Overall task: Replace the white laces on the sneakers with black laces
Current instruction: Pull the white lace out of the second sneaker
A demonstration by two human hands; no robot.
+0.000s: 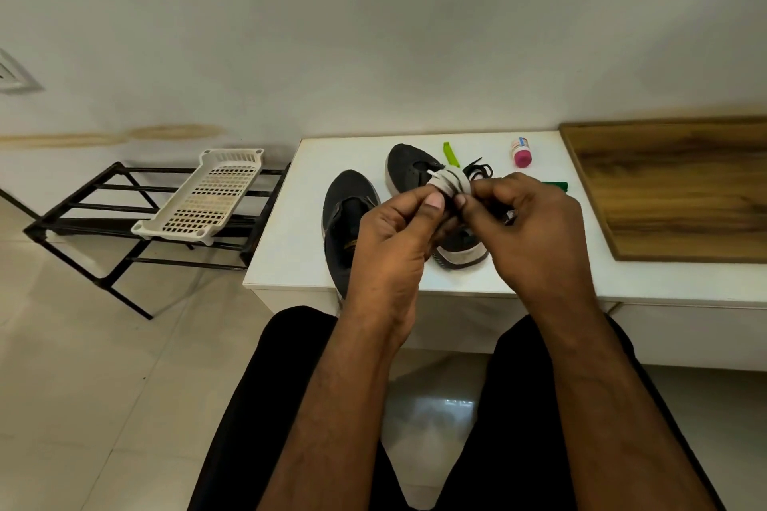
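From the head camera, the left hand [394, 245] and right hand [535, 232] meet above the white table [290, 253], both pinching a coiled white lace [450, 183]. Two dark sneakers [344, 220] lie on the table beneath them. What looks like a black lace [477, 170] rests just beyond the hands, partly hidden.

Matt dark cloth sneakers [350, 216], glossy white table [290, 245], wood-grain board [680, 187].
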